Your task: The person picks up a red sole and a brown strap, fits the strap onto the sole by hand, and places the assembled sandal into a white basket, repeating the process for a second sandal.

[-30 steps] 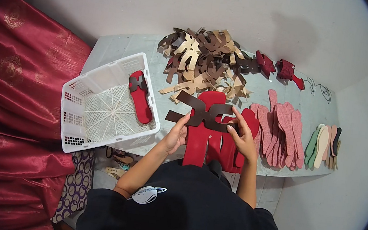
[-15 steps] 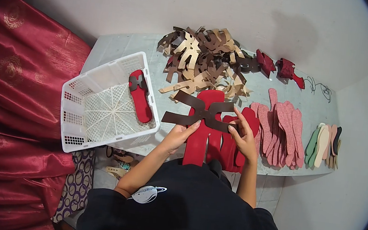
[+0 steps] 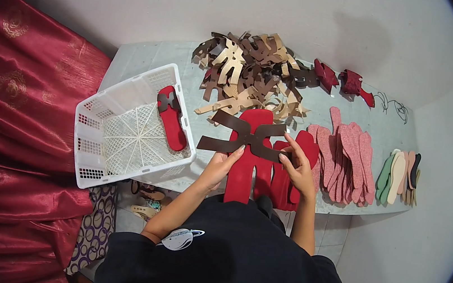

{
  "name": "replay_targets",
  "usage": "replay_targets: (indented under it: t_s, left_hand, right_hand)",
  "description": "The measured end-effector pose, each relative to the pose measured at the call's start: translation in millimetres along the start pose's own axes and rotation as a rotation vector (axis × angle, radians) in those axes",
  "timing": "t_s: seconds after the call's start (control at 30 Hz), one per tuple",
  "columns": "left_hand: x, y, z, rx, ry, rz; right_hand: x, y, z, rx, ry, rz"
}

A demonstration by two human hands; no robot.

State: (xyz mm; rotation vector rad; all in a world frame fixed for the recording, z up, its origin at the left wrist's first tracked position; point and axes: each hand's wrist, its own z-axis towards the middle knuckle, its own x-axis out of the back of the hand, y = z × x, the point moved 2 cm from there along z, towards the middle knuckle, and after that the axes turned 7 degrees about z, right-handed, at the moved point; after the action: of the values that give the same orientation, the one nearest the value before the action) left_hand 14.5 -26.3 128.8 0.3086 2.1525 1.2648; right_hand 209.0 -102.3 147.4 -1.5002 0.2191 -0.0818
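A dark brown X-shaped sandal upper (image 3: pixel 249 139) lies spread over a red sole (image 3: pixel 240 180), with its strap ends sticking out to both sides. My left hand (image 3: pixel 219 170) pinches the upper near its middle, thumb on top; its other fingers are hidden underneath. At the right strap ends, my right hand (image 3: pixel 300 168) has thumb and fingers closed on the brown upper. Several more red soles (image 3: pixel 282 191) rest on the table just beneath and beside my right hand.
At left stands a white plastic basket (image 3: pixel 136 133) holding a red sole with a brown upper (image 3: pixel 172 126). A heap of brown and beige cut uppers (image 3: pixel 252 71) lies at the back. Pink soles (image 3: pixel 351 162) and green and cream soles (image 3: pixel 394 176) lie to the right.
The brown upper and the red sole under it have shifted very slightly left in view. Both hands keep nearly the same hold.
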Motion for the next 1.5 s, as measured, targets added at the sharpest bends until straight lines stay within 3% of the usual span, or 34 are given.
replay_targets:
  t_s: [0.13,0.5,0.63,0.7,0.77,0.87,0.9,0.93,1.03,1.1,1.17,1.23,1.3,1.5]
  left_hand:
    - [-2.7,-0.2,-1.0,-0.057,0.028,-0.006]
    - [-4.2,-3.0,-4.8,-0.297,0.185,0.078]
    - [6.7,0.4,-2.0,-0.461,0.286,0.292]
    - [10.8,5.9,-5.5,-0.5,0.329,0.394]
    - [9.6,17.6,-13.2,-0.553,0.441,0.72]
    - [9.9,17.1,-16.3,-0.69,0.488,0.875]
    - [9.9,16.6,-18.6,-0.759,0.533,0.975]
    - [8.3,19.1,-23.9,-0.657,0.521,1.024]
    - [16.5,-6.1,-22.0,-0.716,0.526,0.985]
    - [28.8,-16.8,-20.4,-0.604,0.48,1.075]
    - [30.4,-21.5,-22.8,-0.868,0.4,1.341]
    - [49.9,-50.4,-15.4,-0.841,0.365,1.395]
    - [58.5,-64.0,-16.4,-0.886,0.239,1.39]
    - [87.7,-100.1,-6.1,-0.943,0.1,1.497]
  right_hand:
    - [-1.7,-0.2,-0.2,0.001,-0.008,0.013]
    - [-13.0,-12.4,1.6,0.235,0.031,-0.387]
    - [-27.3,-15.8,-0.6,0.316,0.133,-0.49]
    - [-37.5,-16.9,-2.5,0.327,0.057,-0.412]
    - [-52.4,-13.4,-1.4,0.292,-0.047,-0.279]
    - [-70.2,6.0,1.7,0.125,-0.107,0.007]
    - [-71.8,16.0,6.5,-0.008,-0.088,0.279]
    - [-73.4,23.7,9.5,-0.145,-0.069,0.55]
    - [-69.3,37.9,11.6,-0.32,-0.048,0.694]
    - [-62.4,56.7,13.3,-0.45,-0.033,0.859]
    - [-51.5,83.8,15.1,-0.563,-0.069,1.018]
    - [-42.9,101.4,17.0,-0.612,-0.062,1.03]
    - [-39.8,112.6,17.4,-0.662,-0.23,1.05]
    - [-36.8,160.4,18.1,-0.898,-0.124,0.897]
